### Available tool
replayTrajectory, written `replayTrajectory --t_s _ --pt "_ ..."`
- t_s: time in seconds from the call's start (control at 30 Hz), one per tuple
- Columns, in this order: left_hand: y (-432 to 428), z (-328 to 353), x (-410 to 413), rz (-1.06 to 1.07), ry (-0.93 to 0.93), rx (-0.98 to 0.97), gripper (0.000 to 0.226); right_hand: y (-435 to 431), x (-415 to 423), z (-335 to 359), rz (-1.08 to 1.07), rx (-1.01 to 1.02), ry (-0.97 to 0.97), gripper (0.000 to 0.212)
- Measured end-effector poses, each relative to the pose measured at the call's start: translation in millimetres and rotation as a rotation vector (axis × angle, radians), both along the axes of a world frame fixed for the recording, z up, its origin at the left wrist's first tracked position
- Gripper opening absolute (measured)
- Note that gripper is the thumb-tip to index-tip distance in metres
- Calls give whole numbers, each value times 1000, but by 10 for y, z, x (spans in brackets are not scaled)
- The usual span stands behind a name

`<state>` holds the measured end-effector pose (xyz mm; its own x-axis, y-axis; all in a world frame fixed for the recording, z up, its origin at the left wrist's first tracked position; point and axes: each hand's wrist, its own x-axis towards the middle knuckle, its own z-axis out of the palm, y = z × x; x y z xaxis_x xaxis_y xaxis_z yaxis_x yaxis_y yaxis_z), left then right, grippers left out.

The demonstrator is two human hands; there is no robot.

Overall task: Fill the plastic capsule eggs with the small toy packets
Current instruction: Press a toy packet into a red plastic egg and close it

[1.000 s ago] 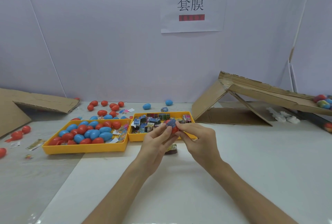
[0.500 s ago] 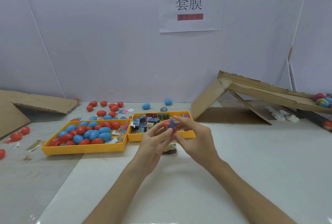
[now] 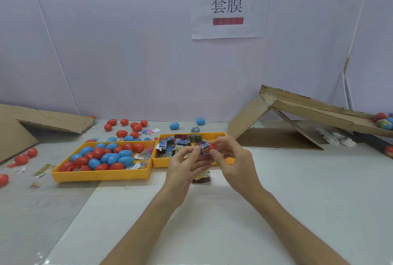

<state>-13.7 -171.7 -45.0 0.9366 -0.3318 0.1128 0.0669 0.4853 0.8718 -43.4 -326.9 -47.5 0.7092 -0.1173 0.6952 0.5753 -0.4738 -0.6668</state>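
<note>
Both hands meet in front of the smaller yellow tray [image 3: 223,135], which holds several small toy packets [image 3: 180,143]. My right hand [image 3: 232,163] pinches a red capsule egg [image 3: 211,146] with a blue printed packet [image 3: 205,150] against its left side. My left hand [image 3: 185,170] touches the packet with its fingertips and curls beneath it. How far the packet sits inside the egg is hidden by fingers. To the left, the larger yellow tray [image 3: 100,175] holds several red and blue eggs [image 3: 110,156].
Loose red eggs [image 3: 127,126] and blue eggs [image 3: 174,125] lie behind the trays. A small dark item [image 3: 202,176] lies under my hands. A folded cardboard ramp [image 3: 297,113] stands at right, with coloured eggs [image 3: 382,120] at its end. Flat cardboard [image 3: 42,120] lies at left.
Both hands have lifted the egg and packet slightly and shifted right. My left fingers have loosened and slid to the packet's left side; the blue packet now shows more clearly.
</note>
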Motion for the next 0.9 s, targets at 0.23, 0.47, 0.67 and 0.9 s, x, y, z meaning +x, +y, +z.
replayTrajectory --t_s 0.23,0.47,0.67,0.9 --pt "-9 -18 2 -22 20 -9 29 -17 5 8 78 161 39 19" --pt "3 -41 -5 -92 46 -54 25 -48 28 16 152 245 102 17" --pt "5 -42 -11 -96 51 -61 28 -45 10 31 157 252 113 20" --pt "-13 -62 6 -63 22 -27 29 -25 16 22 154 277 142 10"
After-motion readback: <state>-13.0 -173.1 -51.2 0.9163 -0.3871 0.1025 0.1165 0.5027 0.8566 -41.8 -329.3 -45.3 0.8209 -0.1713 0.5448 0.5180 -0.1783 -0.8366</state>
